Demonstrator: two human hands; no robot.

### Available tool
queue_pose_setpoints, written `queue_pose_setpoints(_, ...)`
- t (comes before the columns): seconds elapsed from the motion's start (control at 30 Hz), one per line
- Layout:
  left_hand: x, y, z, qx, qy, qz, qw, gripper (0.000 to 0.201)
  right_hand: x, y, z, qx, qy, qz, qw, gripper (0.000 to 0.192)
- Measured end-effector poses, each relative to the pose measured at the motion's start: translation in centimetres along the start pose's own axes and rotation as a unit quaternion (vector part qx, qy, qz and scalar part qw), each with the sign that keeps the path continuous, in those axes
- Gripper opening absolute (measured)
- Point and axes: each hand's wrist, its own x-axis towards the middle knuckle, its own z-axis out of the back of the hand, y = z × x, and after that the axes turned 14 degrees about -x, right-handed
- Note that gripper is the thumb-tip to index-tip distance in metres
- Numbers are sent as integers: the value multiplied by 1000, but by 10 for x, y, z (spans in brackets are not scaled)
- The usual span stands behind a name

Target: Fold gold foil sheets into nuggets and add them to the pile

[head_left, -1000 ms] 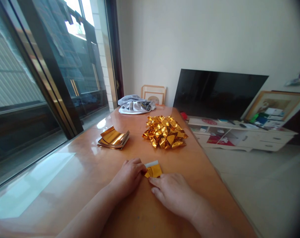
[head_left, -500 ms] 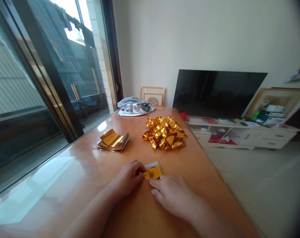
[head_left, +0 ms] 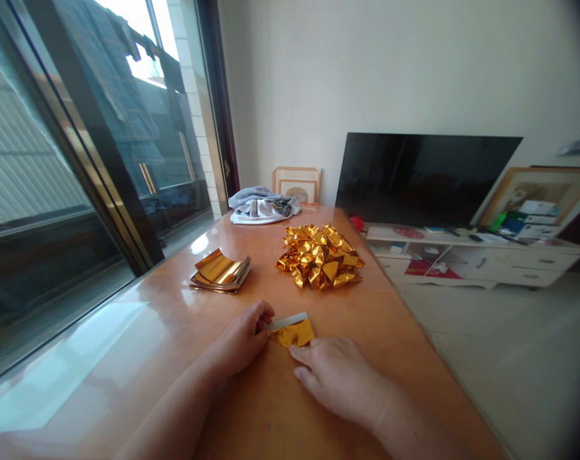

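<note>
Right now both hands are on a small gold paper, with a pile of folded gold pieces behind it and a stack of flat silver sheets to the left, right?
Not quite: the stack of flat sheets is gold, not silver, as the head view shows. The rest holds: the left hand and right hand are on the small gold paper, with the pile of folded gold pieces behind it.

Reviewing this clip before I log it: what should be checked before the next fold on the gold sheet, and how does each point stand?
1. Left hand grips the gold sheet at its left edge: ok.
2. Right hand presses the sheet's near edge flat: ok.
3. Sheet lies apart from the pile of folded gold pieces: ok.
4. Stack of unfolded sheets on the table, apart from both hands: ok.
5. Crease sharp and edges aligned: cannot tell.
</note>
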Motion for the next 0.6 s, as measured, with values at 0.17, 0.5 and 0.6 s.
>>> queue_pose_setpoints(0.17, -2, -5, 1, 28, -13, 14, 999, 31, 1, -1, 0, -3, 0, 3, 1000, 29)
queue_pose_setpoints(0.5, -9, -14, -3, 53, -47, -90, 993, 13, 1, 0, -2, 9, 2, -1, 1000, 28)
queue_pose_setpoints(0.6, -10, -20, -8, 55, 24, -113, 992, 16, 1, -1, -3, 17, 1, -2, 1000, 31)
